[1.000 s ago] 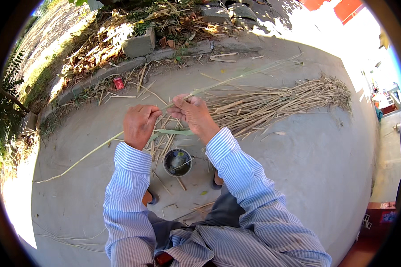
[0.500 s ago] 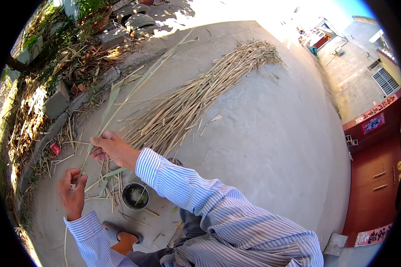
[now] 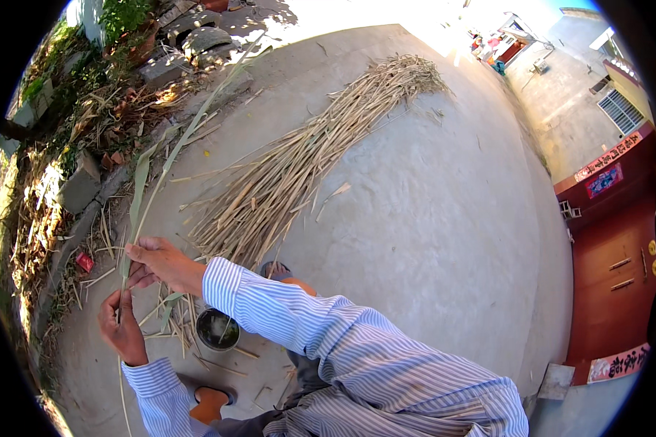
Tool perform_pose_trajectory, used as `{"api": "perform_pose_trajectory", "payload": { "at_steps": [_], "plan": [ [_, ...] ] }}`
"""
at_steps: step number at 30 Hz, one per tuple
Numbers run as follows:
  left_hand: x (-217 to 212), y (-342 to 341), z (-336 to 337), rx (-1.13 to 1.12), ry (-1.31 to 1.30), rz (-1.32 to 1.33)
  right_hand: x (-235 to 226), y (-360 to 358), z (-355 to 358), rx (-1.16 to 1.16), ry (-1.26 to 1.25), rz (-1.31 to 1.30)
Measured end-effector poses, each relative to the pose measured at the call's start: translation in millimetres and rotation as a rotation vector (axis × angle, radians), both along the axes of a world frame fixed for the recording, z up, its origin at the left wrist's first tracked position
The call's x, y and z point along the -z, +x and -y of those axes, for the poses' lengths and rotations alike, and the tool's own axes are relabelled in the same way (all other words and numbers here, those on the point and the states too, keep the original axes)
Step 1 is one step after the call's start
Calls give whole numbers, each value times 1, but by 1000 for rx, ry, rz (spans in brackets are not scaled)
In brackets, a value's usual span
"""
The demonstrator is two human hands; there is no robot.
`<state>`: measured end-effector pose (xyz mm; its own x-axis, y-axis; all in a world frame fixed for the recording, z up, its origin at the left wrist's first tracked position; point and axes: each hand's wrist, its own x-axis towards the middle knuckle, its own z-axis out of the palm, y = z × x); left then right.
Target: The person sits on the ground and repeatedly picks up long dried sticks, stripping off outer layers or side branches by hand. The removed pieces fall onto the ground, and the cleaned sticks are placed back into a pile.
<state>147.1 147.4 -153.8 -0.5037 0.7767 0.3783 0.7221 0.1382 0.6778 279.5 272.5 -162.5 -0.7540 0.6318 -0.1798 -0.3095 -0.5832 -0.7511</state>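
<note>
A long green reed stalk [image 3: 166, 169] with narrow leaves slants from the upper middle down to the lower left. Both my hands grip it, one close above the other. My right hand [image 3: 163, 264] is closed on the stalk with the thumb on top, beside a hanging leaf [image 3: 139, 191]. Just below, my left hand [image 3: 122, 329] pinches the same stalk between thumb and fingers. The thin lower end [image 3: 122, 386] trails past my left wrist. Beneath the hands, cut stalk pieces [image 3: 187, 320] lie beside a dark round container [image 3: 219, 331] with liquid-looking contents.
A big bundle of dry stalks [image 3: 291, 164] lies ahead on the concrete ground [image 3: 430, 218]. On the left run a low curb, rubble and dry plant litter [image 3: 116, 109]. A small red packet [image 3: 84, 261] lies near the curb. Red doors [image 3: 614, 291] stand at the right.
My right hand has slid down the stalk toward my left hand, so the two are closer. The stalk now stands a little steeper, and the whole view has shifted slightly.
</note>
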Motion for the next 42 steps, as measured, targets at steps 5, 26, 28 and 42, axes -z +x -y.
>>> {"api": "perform_pose_trajectory", "payload": {
  "at_steps": [5,26,28,42],
  "plan": [
    [-13,-6,4,47,185,-484,4,-12,2,-11,-78,-10],
    [-16,-108,54,-308,5,239,10,7,-30,273,60,308],
    [-12,-126,63,-472,-207,-193,8,11,-32,254,89,322],
    [25,-69,45,333,-466,2,1,-18,-10,95,388,455]
  ]
}}
